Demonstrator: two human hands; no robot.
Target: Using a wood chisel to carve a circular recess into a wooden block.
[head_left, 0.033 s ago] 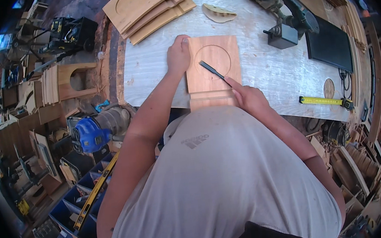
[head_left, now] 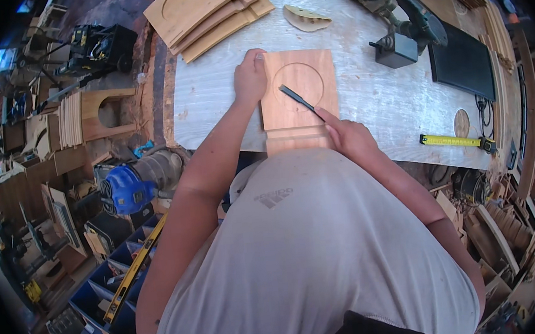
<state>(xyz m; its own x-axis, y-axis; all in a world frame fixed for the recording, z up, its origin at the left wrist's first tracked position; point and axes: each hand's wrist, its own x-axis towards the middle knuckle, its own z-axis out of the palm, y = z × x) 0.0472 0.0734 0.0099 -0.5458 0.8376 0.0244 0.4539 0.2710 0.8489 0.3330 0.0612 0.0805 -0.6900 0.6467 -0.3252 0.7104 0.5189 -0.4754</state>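
Observation:
A wooden board [head_left: 301,113] with a shallow round recess and a groove across its near part lies on the pale worktable [head_left: 209,83], its near end against my shirt. My left hand [head_left: 251,79] is closed on the board's far left edge. With my right hand [head_left: 351,137] I grip a chisel [head_left: 299,97]. Its handle is mostly hidden in my fingers, and its blade slants to the far left, with the tip over the recess.
Similar boards [head_left: 216,12] are stacked at the far left. On the right are a power tool [head_left: 404,21], a flat black panel [head_left: 460,61] and a yellow tape measure [head_left: 453,141]. A thin curved offcut [head_left: 307,18] lies beyond the board. A blue machine [head_left: 127,189] stands left of the table.

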